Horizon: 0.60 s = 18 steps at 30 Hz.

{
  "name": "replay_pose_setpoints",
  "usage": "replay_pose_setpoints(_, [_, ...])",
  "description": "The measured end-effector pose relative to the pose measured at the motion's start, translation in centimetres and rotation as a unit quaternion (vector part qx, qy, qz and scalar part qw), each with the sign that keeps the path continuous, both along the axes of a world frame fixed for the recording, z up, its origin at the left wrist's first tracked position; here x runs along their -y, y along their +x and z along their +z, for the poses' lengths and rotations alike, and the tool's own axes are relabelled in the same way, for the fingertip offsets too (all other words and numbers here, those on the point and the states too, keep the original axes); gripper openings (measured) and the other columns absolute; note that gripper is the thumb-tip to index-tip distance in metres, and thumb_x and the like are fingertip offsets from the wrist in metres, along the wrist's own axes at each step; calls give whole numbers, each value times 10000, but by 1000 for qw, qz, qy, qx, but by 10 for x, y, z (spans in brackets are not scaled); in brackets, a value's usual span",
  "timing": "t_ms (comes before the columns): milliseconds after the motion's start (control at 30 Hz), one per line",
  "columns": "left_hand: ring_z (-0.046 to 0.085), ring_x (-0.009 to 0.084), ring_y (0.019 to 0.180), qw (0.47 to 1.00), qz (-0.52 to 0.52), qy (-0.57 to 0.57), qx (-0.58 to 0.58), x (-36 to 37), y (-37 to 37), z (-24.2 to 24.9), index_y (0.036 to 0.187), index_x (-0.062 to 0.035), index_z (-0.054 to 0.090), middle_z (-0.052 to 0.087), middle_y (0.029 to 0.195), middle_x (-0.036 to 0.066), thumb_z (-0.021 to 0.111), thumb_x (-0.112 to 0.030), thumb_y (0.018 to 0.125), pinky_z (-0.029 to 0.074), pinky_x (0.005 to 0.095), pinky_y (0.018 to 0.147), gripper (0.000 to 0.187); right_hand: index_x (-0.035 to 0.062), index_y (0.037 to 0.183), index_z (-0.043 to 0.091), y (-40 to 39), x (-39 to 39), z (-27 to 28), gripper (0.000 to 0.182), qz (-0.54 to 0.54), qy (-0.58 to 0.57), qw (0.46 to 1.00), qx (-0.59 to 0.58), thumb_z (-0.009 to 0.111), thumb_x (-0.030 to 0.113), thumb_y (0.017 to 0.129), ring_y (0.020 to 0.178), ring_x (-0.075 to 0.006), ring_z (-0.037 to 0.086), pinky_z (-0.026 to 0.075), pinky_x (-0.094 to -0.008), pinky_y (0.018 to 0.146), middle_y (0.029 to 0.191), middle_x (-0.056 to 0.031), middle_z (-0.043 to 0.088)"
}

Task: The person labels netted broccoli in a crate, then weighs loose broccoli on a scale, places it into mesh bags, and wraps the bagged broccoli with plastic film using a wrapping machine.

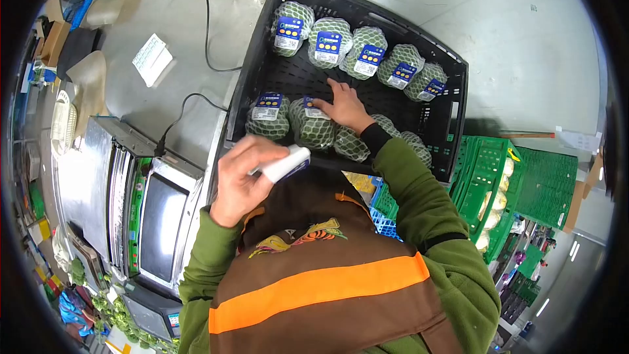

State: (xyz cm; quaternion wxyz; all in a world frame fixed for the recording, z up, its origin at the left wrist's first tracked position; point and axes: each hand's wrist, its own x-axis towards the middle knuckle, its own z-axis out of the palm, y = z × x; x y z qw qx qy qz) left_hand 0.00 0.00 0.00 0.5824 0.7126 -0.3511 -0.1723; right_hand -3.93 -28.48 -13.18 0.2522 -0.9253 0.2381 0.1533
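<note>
Covering wrapped cabbage (313, 126) label, right hand (344, 106) (left hand (241, 180) hides roll (286, 163) end).

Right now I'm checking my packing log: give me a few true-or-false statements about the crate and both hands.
1. The right hand rests on a netted vegetable in the black crate. True.
2. The left hand is empty. False: it holds a white label.
3. The crate's far row holds five packs. True.
4. The crate is green. False: it is black; green crates sit to the right.
</note>
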Motion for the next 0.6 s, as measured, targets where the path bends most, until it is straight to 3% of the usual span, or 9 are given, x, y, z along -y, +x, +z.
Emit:
replay_pose_setpoints(100, [641,208,918,994,45,-12,102,-5,-4,14,931,-15,688,659,1006,108,662,-3,778,504,305,790,155,17,1345,470,-9,-32,7,594,30,-75,995,51,671,359,903,1186,-350,535,451,-435,982,1285,-173,546])
replay_pose_setpoints(133, [631,175,928,997,53,-38,-47,4,-2,-2,959,0,676,658,1015,93,643,3,807,497,292,811,156,7,1339,477,-5,-27,41,546,3,186,971,152,655,299,914,1128,-297,572,468,-383,950,1239,-164,576])
replay_pose_setpoints(167, [621,142,938,977,54,-50,-199,7,-2,-9,987,14,663,657,1025,79,625,8,836,490,279,832,157,-2,1333,483,-7,-33,72,499,-23,445,864,235,638,240,925,1070,-244,608,484,-331,918,1193,-155,607])
replay_pose_setpoints(233, [602,106,960,967,42,-74,-238,10,-5,-8,1065,22,633,654,1047,60,581,20,880,479,259,860,193,1,1254,562,-30,-54,126,428,-5,635,756,159,690,171,883,987,-162,619,498,-278,857,1119,-122,638])
replay_pose_setpoints(333, [614,96,939,950,45,-129,-281,17,-6,-15,1120,41,601,663,1027,61,575,47,870,486,245,841,252,43,1030,705,-41,-65,145,240,133,326,882,313,749,116,806,858,-202,647,507,-305,747,960,-79,676])
replay_pose_setpoints(433, [624,92,894,953,57,-94,-283,21,-13,-20,1110,38,616,676,998,57,587,46,863,497,240,805,249,43,998,717,-57,-73,138,251,90,279,875,386,783,80,759,839,-215,647,509,-305,719,935,-76,680])
replay_pose_setpoints(500, [632,91,852,973,73,-27,-217,24,-19,-23,970,13,694,698,929,41,682,9,840,504,241,750,131,53,948,719,-67,-66,138,173,67,242,885,393,757,69,781,805,-200,644,510,-308,698,922,-78,681])
replay_pose_setpoints(567, [639,99,842,988,66,68,-120,20,-19,-29,901,11,708,703,912,56,722,-4,820,498,242,732,83,31,923,696,-76,-39,144,118,-26,191,906,376,711,120,847,810,-171,643,509,-301,722,897,-64,680])
replay_pose_setpoints(600, [633,118,766,992,78,61,-75,18,-18,-33,869,5,712,679,838,66,741,9,794,486,247,687,81,22,951,679,-75,-21,147,144,-147,264,877,374,692,142,873,818,-142,639,515,-281,714,906,-52,671])
